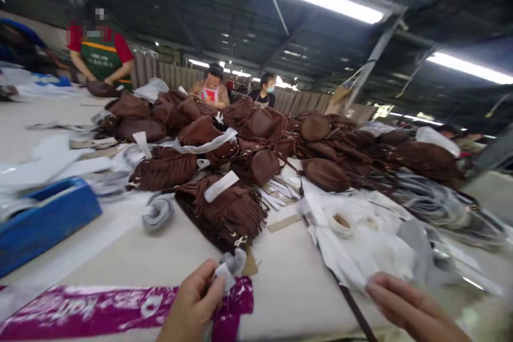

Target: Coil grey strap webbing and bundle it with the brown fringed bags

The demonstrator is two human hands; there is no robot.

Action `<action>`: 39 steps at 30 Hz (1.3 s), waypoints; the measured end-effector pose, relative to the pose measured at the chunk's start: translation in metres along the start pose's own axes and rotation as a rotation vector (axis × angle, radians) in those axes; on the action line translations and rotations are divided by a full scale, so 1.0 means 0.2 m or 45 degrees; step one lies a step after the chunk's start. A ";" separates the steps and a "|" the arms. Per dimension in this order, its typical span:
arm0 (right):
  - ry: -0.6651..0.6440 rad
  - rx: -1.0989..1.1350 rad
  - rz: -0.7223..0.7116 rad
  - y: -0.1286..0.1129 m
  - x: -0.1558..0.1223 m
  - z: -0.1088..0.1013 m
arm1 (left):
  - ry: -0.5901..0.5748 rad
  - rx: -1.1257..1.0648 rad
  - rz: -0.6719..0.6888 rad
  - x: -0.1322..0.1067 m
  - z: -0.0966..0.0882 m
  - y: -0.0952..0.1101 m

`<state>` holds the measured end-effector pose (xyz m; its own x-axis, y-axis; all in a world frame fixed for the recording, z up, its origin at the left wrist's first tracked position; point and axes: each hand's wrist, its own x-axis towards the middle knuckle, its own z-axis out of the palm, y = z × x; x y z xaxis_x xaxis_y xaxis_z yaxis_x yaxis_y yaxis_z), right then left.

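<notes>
My left hand [196,302] is closed in a pinch on a crumpled whitish plastic strip [233,264] at the near edge of the table. Just beyond it lies a dark brown fringed handbag [224,214] with a white paper tag [221,186] on top. Under the left hand's side runs a purple printed plastic strip [112,304]. At the lower right, my right hand [411,304] has its fingers stretched out, beside the edge of a white plastic sheet [360,246]. Whether its fingertips touch the sheet is unclear.
A big pile of brown handbags [260,123] spans the table's middle. A blue tape dispenser [52,219] stands at left. A roll of tape [341,223] sits on the white sheet, and wrapped grey straps [433,203] lie at right. Several people work behind the pile.
</notes>
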<state>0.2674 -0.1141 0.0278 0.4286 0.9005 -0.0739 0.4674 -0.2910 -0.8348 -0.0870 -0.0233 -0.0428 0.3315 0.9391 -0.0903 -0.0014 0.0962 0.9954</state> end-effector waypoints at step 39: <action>-0.556 0.623 -0.127 -0.35 -0.13 1.07 | -0.009 0.074 0.092 -0.06 0.06 0.11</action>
<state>0.0587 -0.0478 -0.0280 0.0007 0.9938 -0.1115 0.0391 -0.1114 -0.9930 -0.0808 -0.0367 -0.0197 0.3391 0.9406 -0.0183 0.0292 0.0090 0.9995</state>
